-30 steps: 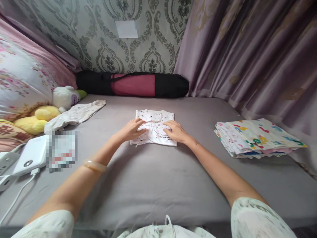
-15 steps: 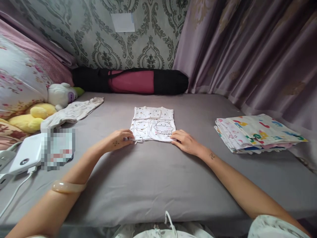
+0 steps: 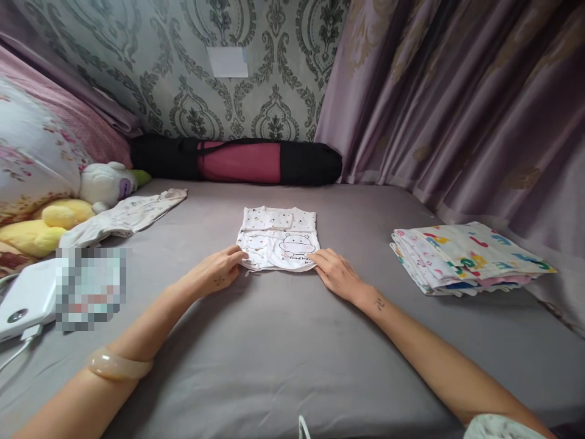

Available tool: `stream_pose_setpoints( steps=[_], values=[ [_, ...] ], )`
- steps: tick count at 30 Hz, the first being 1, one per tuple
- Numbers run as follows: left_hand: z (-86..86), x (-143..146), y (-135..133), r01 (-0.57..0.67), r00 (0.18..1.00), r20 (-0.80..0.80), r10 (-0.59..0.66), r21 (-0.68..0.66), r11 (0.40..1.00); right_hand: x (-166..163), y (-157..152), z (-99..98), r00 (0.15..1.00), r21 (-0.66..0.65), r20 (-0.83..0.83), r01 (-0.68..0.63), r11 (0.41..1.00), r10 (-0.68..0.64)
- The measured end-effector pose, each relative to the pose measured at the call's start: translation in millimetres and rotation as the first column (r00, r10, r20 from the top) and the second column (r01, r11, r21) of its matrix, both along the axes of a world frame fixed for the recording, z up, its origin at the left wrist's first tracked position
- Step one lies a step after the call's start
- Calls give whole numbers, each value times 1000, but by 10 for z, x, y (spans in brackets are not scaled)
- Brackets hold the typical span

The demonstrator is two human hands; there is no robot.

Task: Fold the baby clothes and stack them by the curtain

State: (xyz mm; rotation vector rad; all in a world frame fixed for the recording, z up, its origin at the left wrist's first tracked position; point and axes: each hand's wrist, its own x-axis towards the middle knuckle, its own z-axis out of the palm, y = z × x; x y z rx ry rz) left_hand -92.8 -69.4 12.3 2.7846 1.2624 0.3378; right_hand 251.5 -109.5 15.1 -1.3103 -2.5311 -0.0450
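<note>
A small white baby top (image 3: 278, 244) lies folded on the grey bed sheet, printed with a cartoon hippo, lettering and small scattered motifs. At its near left corner, the fingers of my left hand (image 3: 223, 268) are closed on the fabric edge. My right hand (image 3: 337, 273) grips the near right corner, its fingers bent and pressed together over the cloth. Between the two hands the near hem bows slightly towards me. My fingertips partly cover both corners.
To the right lies a stack of folded patterned cloths (image 3: 470, 256). A pale garment (image 3: 130, 216), plush toys (image 3: 105, 185) and a white power bank (image 3: 27, 299) with a cable sit left. A black and red long bag (image 3: 237, 161) lies along the wall.
The view has tilted up slightly, so everything sits lower. The top's near hem has turned from nearly straight to rounded, and the string at its left is less visible. Both hands stay at the corners.
</note>
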Motion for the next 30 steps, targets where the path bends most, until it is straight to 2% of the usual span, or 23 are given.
stream_pose_setpoints(
  steps=[7, 11, 15, 19, 24, 27, 30],
  values=[
    [50, -34, 38, 75, 987, 140, -78, 27, 997, 68, 83, -114, 989, -12, -98, -109, 994, 108],
    [89, -122, 20, 94, 981, 177, -80, -67, 993, 119, 70, 10, 988, -59, -102, -126, 990, 119],
    [174, -171, -43, 98, 985, 147, -86, -75, 992, 131, 24, 184, 983, -60, -101, -158, 986, 152],
    [310, -157, -199, 114, 988, 118, -102, -97, 989, 129, -123, 266, 976, -55, -107, -196, 979, 189],
    [458, -174, -443, 149, 986, 109, -129, -202, 968, 157, -380, 309, 967, -85, -90, -246, 965, 239],
    [451, -221, -469, 138, 982, 161, -101, -237, 962, 160, -419, 343, 972, -116, -99, -224, 968, 213],
    [386, -233, -377, 27, 977, 212, 21, -223, 974, 128, -312, 360, 982, -100, -152, -132, 986, 116]
  ],
)
